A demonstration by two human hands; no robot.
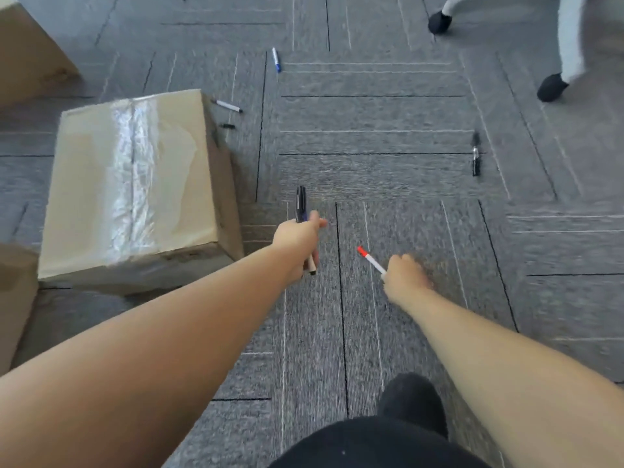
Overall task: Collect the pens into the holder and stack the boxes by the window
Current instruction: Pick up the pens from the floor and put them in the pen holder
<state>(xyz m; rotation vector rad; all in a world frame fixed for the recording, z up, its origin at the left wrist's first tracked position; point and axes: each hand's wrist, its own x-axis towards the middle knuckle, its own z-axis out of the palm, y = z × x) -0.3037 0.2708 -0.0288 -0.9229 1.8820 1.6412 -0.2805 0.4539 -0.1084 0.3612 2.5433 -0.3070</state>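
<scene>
My left hand (297, 236) grips a bundle of pens (301, 204); my right hand (403, 276) clenches the red-capped pen (370, 261). Reaching for more, the overfull left bundle could slip.

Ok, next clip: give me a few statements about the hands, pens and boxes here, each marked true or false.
1. The left hand grips a bundle of pens. True.
2. The right hand is empty. False: it is closed on a red-capped pen.
3. A blue-capped pen lies on the carpet beyond the hands. True.
4. The taped cardboard box is stacked on another box. False: it sits on the carpet.
5. No pens are left near the taped cardboard box. False: a white pen lies beside its far corner.
</scene>
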